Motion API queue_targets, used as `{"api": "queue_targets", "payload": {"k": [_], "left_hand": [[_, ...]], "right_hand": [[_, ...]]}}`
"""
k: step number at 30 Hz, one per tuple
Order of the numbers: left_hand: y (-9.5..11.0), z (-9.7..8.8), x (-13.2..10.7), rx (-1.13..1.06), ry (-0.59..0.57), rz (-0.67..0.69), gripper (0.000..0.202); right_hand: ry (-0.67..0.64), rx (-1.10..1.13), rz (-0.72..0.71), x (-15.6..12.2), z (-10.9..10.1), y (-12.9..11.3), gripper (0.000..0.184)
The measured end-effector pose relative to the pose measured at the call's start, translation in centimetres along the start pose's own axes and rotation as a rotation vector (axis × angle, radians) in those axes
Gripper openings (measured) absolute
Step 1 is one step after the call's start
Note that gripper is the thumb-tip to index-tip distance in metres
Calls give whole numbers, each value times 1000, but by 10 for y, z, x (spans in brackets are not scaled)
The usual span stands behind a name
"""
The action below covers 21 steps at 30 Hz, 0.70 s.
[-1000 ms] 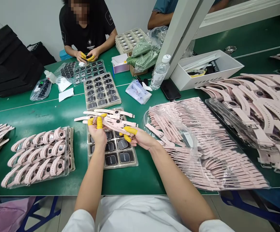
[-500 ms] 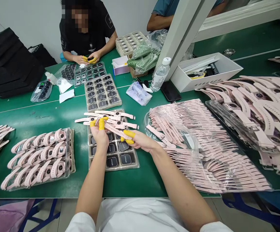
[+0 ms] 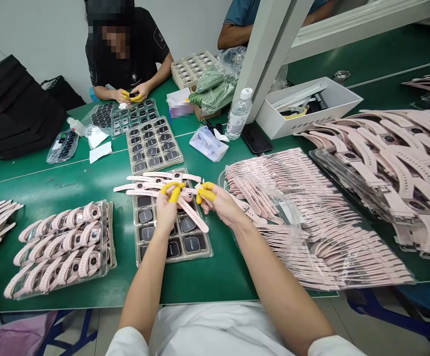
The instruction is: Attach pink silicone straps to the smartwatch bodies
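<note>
My left hand point(image 3: 167, 205), with yellow finger covers, is closed on a pink watch strap point(image 3: 193, 215) whose holed end slants down to the right. My fingers hide the strap's other end and anything joined to it. Fingertips together in a pinch, my right hand point(image 3: 217, 200) is just to the right, also in yellow covers; what lies between its fingers is too small to make out. Behind both hands, several pink-strapped watches point(image 3: 139, 186) lie across a clear tray point(image 3: 202, 253) of dark square watch faces point(image 3: 191, 244).
Left stands a tray of looped pink watches point(image 3: 75, 267); right lies a bagged pile of pink straps point(image 3: 333, 237). Beyond are another watch-face tray point(image 3: 154, 160), a tissue pack point(image 3: 208, 143), a bottle point(image 3: 239, 113), a phone point(image 3: 256, 138), a white box point(image 3: 311, 116) and a co-worker point(image 3: 133, 54).
My right hand has let go of the strap's holed end and moved up to a pinch beside my left hand. My left hand has shifted right; the strap now slants down more steeply.
</note>
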<state>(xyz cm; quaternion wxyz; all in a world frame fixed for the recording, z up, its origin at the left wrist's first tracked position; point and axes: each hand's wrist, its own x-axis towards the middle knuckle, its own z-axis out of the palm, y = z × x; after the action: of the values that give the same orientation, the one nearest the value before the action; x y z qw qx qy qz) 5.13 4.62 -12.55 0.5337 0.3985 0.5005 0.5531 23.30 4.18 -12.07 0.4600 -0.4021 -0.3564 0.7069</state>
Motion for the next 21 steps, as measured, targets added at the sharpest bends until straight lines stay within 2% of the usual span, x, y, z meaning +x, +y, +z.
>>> {"api": "queue_targets", "payload": {"k": [2,4,11,16,21], "left_hand": [[-6,7,-6,110,-170,21,50],[-9,7,-8,199,-241,98,48],[-14,-4,-6,493,-221,392,35],[-16,-5,-6,589,-236,458,38],[-14,-7,-6,682,-292,549,52]], "right_hand": [[-31,28,-33,-2,6,0,45],[-64,35,-50,-4,10,1,43],[-63,53,-58,-7,16,2,40],[-117,20,-29,-8,20,3,40],[-182,-56,2,-8,19,5,38]]}}
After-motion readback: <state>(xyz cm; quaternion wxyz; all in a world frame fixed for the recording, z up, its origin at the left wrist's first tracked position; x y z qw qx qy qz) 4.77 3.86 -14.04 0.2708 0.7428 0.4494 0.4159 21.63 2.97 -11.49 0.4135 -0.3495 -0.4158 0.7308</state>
